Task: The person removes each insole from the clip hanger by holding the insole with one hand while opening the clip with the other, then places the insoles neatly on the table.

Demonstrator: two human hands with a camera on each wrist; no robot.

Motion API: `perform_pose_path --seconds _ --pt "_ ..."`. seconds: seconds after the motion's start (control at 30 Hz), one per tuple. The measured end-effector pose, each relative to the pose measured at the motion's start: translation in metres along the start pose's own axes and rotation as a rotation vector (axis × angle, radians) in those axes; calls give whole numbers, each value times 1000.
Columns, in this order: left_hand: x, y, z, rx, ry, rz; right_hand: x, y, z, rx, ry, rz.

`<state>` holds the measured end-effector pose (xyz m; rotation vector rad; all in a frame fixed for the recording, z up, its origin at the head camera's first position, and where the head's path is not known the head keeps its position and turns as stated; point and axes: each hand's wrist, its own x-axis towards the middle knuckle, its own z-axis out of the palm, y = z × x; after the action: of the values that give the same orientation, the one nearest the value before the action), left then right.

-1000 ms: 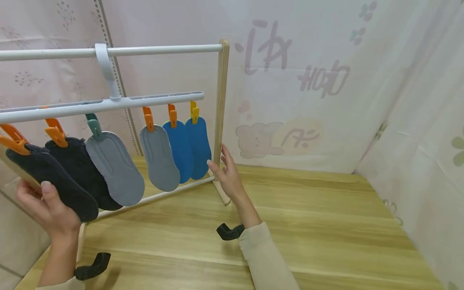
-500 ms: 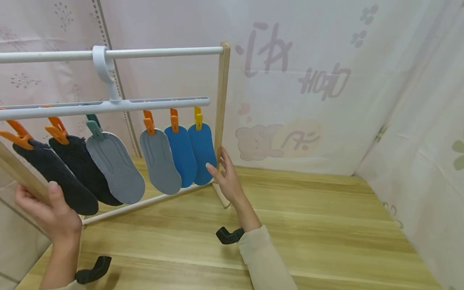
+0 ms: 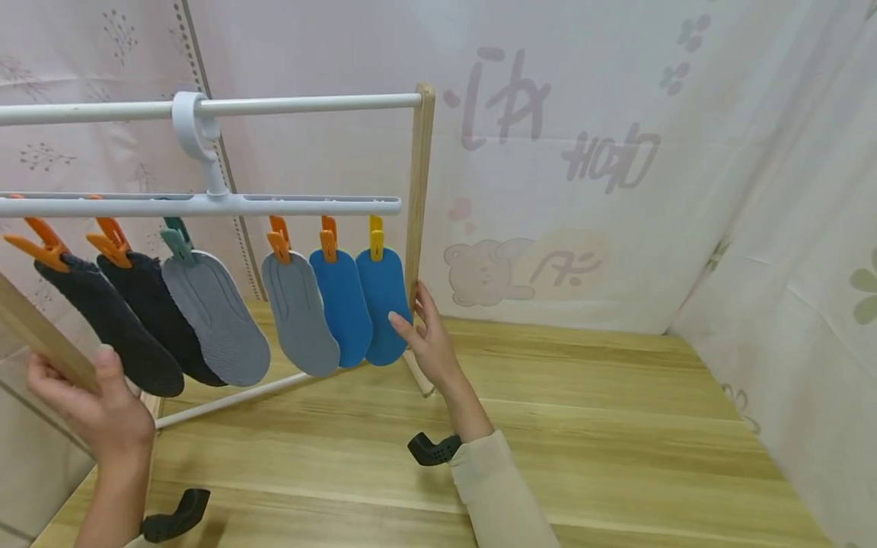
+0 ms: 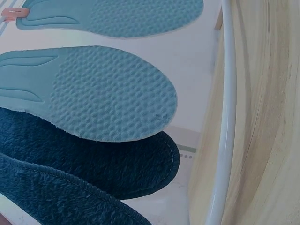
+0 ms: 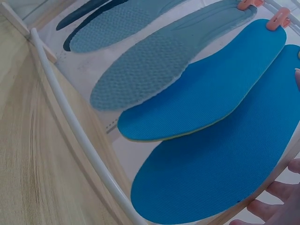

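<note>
In the head view a white clip hanger (image 3: 301,205) hangs by its hook from the rack's top rod (image 3: 308,104). Clips hold two dark fuzzy insoles (image 3: 113,323), two grey ones (image 3: 218,320) and two blue ones (image 3: 384,304). My left hand (image 3: 103,411) grips the rack's left wooden post (image 3: 48,335), thumb in front. At the right post (image 3: 420,183), my right hand (image 3: 435,346) has its fingers along the wood and its thumb extended beside the outer blue insole. The right wrist view shows fingers (image 5: 276,192) against the post; the left wrist view shows no hand.
The rack's lower white rod (image 3: 233,403) runs just above the wooden tabletop (image 3: 617,426). Printed curtains (image 3: 582,91) stand behind and at the right. A black wrist mount (image 3: 433,449) sits on the right forearm, another (image 3: 176,517) on the left.
The hanger's right end has swung lower and nearer, bringing the bar about level, and the blue insoles have dropped in view. Both hands have stayed almost in place at the posts.
</note>
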<state>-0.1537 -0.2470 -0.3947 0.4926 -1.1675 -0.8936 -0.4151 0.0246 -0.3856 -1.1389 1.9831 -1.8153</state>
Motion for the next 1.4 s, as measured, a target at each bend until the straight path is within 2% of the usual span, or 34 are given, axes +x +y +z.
perform_pose_path --seconds 0.27,0.47,0.53,0.7,0.9,1.0,1.13,1.27,1.4 --pt "-6 25 7 7 -5 -20 1 3 1 -18 19 8" --pt "-7 19 2 80 -9 -20 -2 3 2 -26 19 26" --pt "-6 17 2 75 -10 -7 -2 3 1 -28 18 30" --pt "0 -4 -3 62 -14 20 -2 2 1 -26 26 33" --pt "0 -5 -2 45 -14 30 -2 0 1 -26 34 35" --pt "-1 -2 0 58 -17 23 -2 0 1 -33 37 41" --pt "-3 9 1 71 -13 -9 -3 -2 3 -27 43 41" --pt "-5 21 3 70 -18 -8 -5 -5 4 -10 58 36" --pt "-6 26 3 72 -31 -7 -7 -7 4 -7 75 58"
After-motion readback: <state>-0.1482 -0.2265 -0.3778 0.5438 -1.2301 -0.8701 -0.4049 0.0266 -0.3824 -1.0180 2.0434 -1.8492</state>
